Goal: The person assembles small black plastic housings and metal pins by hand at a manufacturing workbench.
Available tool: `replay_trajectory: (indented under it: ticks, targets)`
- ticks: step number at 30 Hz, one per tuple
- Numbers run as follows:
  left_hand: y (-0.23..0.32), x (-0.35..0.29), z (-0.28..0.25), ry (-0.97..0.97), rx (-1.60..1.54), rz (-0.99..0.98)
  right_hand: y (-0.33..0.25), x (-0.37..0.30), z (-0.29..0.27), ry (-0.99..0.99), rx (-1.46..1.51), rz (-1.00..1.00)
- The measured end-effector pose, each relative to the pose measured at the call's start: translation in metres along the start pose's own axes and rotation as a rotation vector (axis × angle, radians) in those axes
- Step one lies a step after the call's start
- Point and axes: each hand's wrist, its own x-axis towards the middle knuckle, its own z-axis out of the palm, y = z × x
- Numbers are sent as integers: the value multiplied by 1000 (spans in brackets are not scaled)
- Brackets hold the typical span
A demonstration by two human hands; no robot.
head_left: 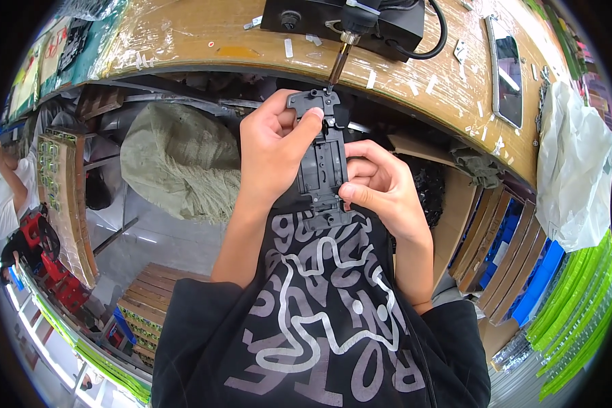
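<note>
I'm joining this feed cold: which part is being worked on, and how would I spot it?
Start at the curved wooden bench edge across the top. Just below it, the left hand and right hand hold a long, flat dark grey plastic frame. Unlike the black box above, it is off the bench, under a screwdriver tip.

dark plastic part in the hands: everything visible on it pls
The dark grey plastic part is long and narrow, moulded with ribs and cut-outs, wider at its top bracket end. It is held upright below the wooden bench edge. The left hand grips its upper end, the right hand its lower side. A driver tip meets its top.
</note>
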Motion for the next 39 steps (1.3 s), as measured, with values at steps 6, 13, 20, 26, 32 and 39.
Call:
replay_trajectory:
  ticks: [6, 13, 20, 26, 32, 39]
  targets:
    - [-2, 2, -1, -10, 4, 12, 1, 0, 0, 12, 0, -16]
    - [-3, 2, -1, 2, 7, 21, 5, 2, -2, 2, 36, 0]
    - [-4, 6, -2, 9, 23, -1, 3, 6, -3, -1, 34, -5]
    - [0, 5, 1, 19, 0, 3, -2, 6, -2, 7, 39, -6]
    - [1, 6, -1, 6, -12, -9, -2, 6, 0, -1, 59, -10]
    - [1, 7, -1, 9, 0, -7, 0, 7, -1, 5, 67, -18]
